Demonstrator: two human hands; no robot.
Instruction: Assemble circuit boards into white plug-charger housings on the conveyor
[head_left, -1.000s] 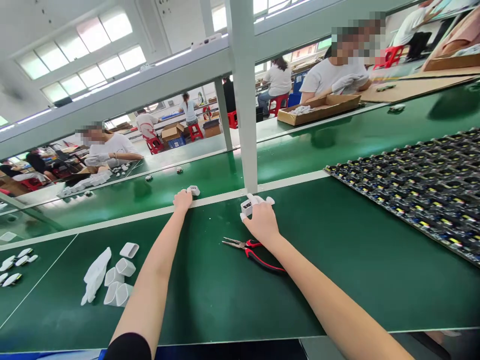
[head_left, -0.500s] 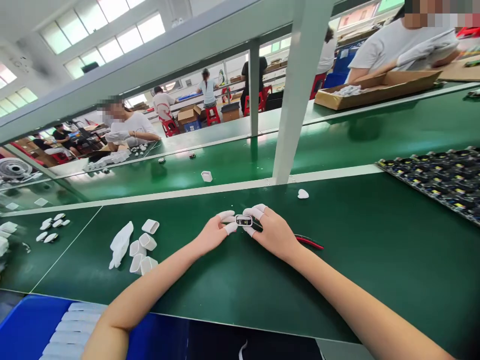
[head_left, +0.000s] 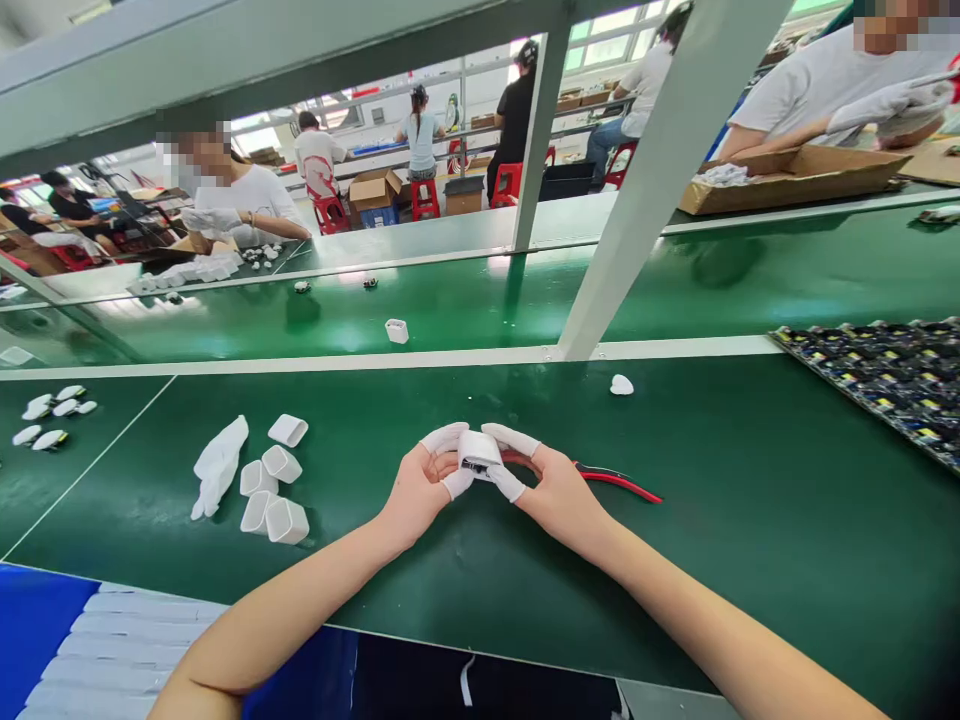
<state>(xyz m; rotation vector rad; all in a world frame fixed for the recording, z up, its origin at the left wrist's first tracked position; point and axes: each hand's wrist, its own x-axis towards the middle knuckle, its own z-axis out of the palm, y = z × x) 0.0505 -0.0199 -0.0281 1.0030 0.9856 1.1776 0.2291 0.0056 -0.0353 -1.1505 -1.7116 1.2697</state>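
Observation:
Between my fingertips is a small white plastic housing (head_left: 480, 447), tilted so that dark electronic parts show at its near opening. My left hand (head_left: 424, 483) grips its left side and my right hand (head_left: 544, 475) its right side; white finger cots cover the thumbs and fingertips. Red-and-black handled pliers (head_left: 621, 480) lie on the table behind my right hand, their jaws hidden by it. Left of my hands stand several empty white housings (head_left: 287, 520), beside a crumpled white glove (head_left: 220, 465).
A panel of circuit boards (head_left: 885, 385) lies at the right. A small white piece (head_left: 621, 385) sits near the table's back rail. One white housing (head_left: 397, 331) rests on the green belt (head_left: 465, 320) beyond. A slanted post (head_left: 637, 190) rises behind. Co-workers sit across the line.
The housing has been tipped: its open end faced me before, and now its broad white side shows above the opening. Both hands remain on it. The camera view has tilted and shifted.

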